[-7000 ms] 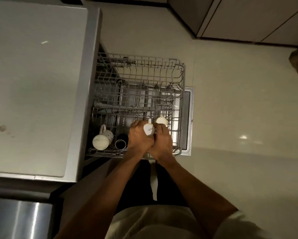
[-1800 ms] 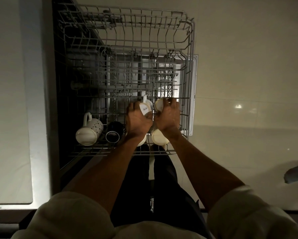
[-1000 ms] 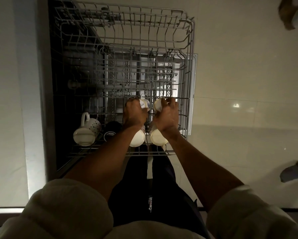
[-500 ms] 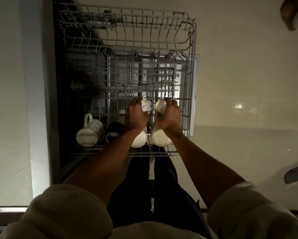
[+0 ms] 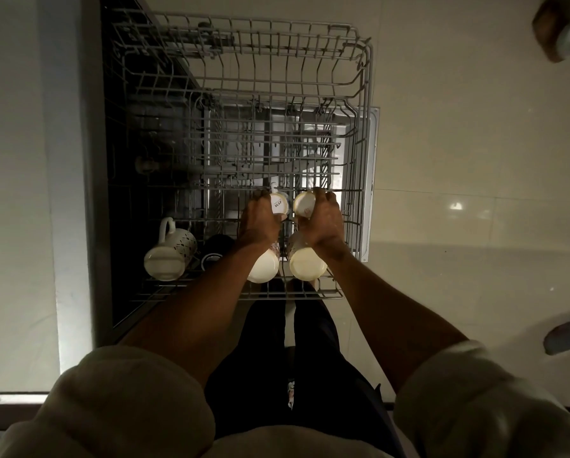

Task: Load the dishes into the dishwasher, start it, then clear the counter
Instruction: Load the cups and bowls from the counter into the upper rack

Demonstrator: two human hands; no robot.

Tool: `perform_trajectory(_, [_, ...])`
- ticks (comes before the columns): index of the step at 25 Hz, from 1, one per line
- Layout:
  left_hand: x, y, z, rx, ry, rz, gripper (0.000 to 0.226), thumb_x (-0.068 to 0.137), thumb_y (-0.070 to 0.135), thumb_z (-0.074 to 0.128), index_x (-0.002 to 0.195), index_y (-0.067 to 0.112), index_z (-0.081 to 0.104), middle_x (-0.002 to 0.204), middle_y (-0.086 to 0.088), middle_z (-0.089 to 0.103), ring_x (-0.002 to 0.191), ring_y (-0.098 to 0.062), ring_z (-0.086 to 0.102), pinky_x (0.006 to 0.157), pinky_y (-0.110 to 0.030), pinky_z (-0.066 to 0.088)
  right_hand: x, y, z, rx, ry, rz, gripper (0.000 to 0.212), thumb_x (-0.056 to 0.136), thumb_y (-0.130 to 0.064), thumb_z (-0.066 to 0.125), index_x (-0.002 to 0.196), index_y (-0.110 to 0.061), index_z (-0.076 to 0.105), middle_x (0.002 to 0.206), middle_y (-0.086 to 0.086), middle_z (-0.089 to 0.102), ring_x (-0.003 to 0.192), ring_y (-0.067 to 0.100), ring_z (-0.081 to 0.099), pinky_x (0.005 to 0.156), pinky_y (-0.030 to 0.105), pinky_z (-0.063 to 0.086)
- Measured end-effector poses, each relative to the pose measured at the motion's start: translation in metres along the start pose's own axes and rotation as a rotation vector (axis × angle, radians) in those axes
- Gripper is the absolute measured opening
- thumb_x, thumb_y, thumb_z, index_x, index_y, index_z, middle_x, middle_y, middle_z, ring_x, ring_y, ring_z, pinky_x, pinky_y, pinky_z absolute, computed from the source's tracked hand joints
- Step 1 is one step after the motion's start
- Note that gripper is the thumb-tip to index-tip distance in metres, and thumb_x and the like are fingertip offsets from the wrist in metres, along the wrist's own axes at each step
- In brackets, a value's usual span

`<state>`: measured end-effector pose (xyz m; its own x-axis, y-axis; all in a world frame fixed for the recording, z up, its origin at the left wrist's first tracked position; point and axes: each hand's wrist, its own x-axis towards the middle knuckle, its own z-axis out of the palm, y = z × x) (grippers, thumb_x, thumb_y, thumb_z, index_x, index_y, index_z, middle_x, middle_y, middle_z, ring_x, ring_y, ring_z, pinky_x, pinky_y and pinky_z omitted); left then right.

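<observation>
Head view looks down on the pulled-out dishwasher rack [image 5: 364,133]. My left hand [image 5: 260,219] grips a printed white cup [image 5: 278,204], my right hand [image 5: 323,219] another white cup [image 5: 303,203], side by side near the rack's front edge. Two pale cups [image 5: 263,267] [image 5: 308,266] lie just nearer me; a patterned mug [image 5: 171,256] sits at the front left corner.

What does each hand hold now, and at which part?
Left hand grips a white cup round its side; right hand grips another white cup likewise, both over the rack.
</observation>
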<state>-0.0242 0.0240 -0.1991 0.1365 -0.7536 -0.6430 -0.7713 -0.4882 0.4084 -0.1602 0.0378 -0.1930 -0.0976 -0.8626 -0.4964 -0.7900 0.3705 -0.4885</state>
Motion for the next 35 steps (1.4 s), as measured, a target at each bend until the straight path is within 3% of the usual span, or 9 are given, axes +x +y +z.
perform_trajectory(6, [-0.007, -0.009, -0.003, -0.008, 0.047, 0.051, 0.058, 0.080, 0.016, 0.079, 0.133, 0.012, 0.056, 0.125, -0.012, 0.063, 0.117, -0.031, 0.059, 0.093, -0.043, 0.054, -0.010, -0.001, -0.002, -0.028, -0.011, -0.008, 0.082, 0.076, -0.028, 0.080, 0.144, -0.006, 0.039, 0.134, 0.019, 0.049, 0.119, 0.036, 0.051, 0.095, 0.048, 0.051])
perform_trajectory(9, [-0.022, -0.005, -0.009, 0.011, 0.083, 0.097, 0.056, 0.085, 0.009, 0.071, 0.137, 0.008, 0.051, 0.128, -0.013, 0.061, 0.119, -0.030, 0.057, 0.095, -0.040, 0.052, -0.020, -0.011, -0.009, -0.139, 0.033, -0.023, 0.079, 0.079, -0.026, 0.076, 0.144, -0.004, 0.038, 0.142, 0.019, 0.045, 0.126, 0.036, 0.048, 0.100, 0.048, 0.049])
perform_trajectory(13, [-0.051, 0.003, -0.022, 0.018, 0.136, 0.165, 0.057, 0.088, 0.004, 0.062, 0.143, 0.006, 0.045, 0.135, -0.014, 0.056, 0.123, -0.030, 0.055, 0.100, -0.038, 0.049, -0.042, -0.030, -0.024, -0.246, 0.010, -0.079, 0.079, 0.087, -0.030, 0.065, 0.152, -0.004, 0.029, 0.157, 0.018, 0.033, 0.143, 0.034, 0.033, 0.115, 0.046, 0.036])
perform_trajectory(16, [-0.076, 0.008, -0.038, 0.000, 0.152, 0.193, 0.058, 0.090, 0.013, 0.058, 0.146, 0.005, 0.042, 0.142, -0.015, 0.053, 0.128, -0.032, 0.053, 0.106, -0.040, 0.046, -0.060, -0.047, -0.038, -0.246, -0.030, -0.174, 0.078, 0.093, -0.038, 0.055, 0.156, -0.006, 0.021, 0.163, 0.016, 0.022, 0.151, 0.031, 0.019, 0.123, 0.044, 0.022])
perform_trajectory(19, [-0.102, 0.012, -0.056, 0.024, 0.149, 0.190, 0.070, 0.091, 0.024, 0.064, 0.151, 0.005, 0.035, 0.155, -0.015, 0.038, 0.141, -0.031, 0.040, 0.113, -0.043, 0.039, -0.077, -0.064, -0.052, -0.271, -0.063, -0.261, 0.078, 0.095, -0.038, 0.052, 0.158, -0.006, 0.018, 0.165, 0.014, 0.016, 0.153, 0.029, 0.014, 0.125, 0.040, 0.014])
perform_trajectory(21, [-0.121, 0.012, -0.072, 0.037, 0.189, 0.177, 0.072, 0.093, 0.021, 0.061, 0.154, 0.003, 0.028, 0.161, -0.015, 0.028, 0.147, -0.030, 0.030, 0.118, -0.039, 0.032, -0.090, -0.079, -0.061, -0.303, -0.069, -0.341, 0.076, 0.097, -0.033, 0.052, 0.158, -0.005, 0.017, 0.166, 0.015, 0.014, 0.153, 0.029, 0.013, 0.126, 0.039, 0.013])
perform_trajectory(25, [-0.167, 0.002, -0.108, 0.028, 0.360, 0.158, 0.068, 0.092, 0.006, 0.052, 0.154, 0.000, 0.025, 0.161, -0.019, 0.025, 0.149, -0.029, 0.027, 0.121, -0.036, 0.026, -0.117, -0.120, -0.073, -0.374, -0.088, -0.548, 0.074, 0.097, -0.029, 0.046, 0.159, -0.007, 0.013, 0.167, 0.013, 0.008, 0.154, 0.028, 0.009, 0.126, 0.041, 0.009])
perform_trajectory(31, [-0.237, -0.032, -0.155, 0.045, 0.701, 0.128, 0.063, 0.100, 0.012, 0.043, 0.156, 0.003, 0.017, 0.164, -0.015, 0.016, 0.153, -0.024, 0.016, 0.125, -0.034, 0.014, -0.166, -0.189, -0.074, -0.483, -0.039, -0.919, 0.081, 0.100, -0.032, 0.048, 0.159, -0.007, -0.001, 0.167, 0.013, -0.006, 0.155, 0.026, -0.001, 0.123, 0.036, -0.006])
perform_trajectory(35, [-0.284, -0.059, -0.180, 0.004, 0.880, 0.047, 0.061, 0.099, 0.008, 0.040, 0.156, 0.003, 0.018, 0.164, -0.013, 0.015, 0.153, -0.024, 0.014, 0.125, -0.033, 0.008, -0.197, -0.227, -0.055, -0.507, 0.001, -1.143, 0.076, 0.102, -0.033, 0.047, 0.159, -0.007, 0.004, 0.167, 0.013, 0.000, 0.155, 0.024, 0.002, 0.125, 0.038, 0.001])
